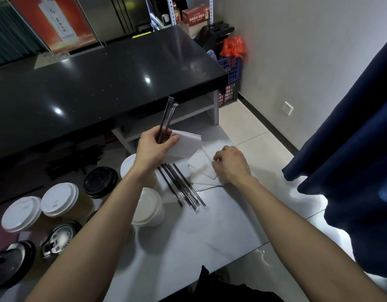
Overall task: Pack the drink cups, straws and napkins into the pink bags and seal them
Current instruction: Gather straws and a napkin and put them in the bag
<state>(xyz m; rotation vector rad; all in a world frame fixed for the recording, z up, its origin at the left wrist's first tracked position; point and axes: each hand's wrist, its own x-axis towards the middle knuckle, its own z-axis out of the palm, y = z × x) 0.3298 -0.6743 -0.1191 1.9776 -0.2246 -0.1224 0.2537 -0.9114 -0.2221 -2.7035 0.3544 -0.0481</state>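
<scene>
Currently left hand [154,147] grips two wrapped straws [167,118] and a napkin [186,142], raised above the tabletop [210,232] | right hand [229,164] pinches napkin pile [201,168] near far edge | loose straws [181,185] between hands | lidded cups [59,199] along left edge

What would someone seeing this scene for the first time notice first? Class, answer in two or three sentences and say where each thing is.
At the centre, the left hand holds up two wrapped black straws together with a white napkin. Just to its right, the right hand picks at a spread of napkins on the pale table, beside more straws. Lidded cups crowd the lower left.
</scene>
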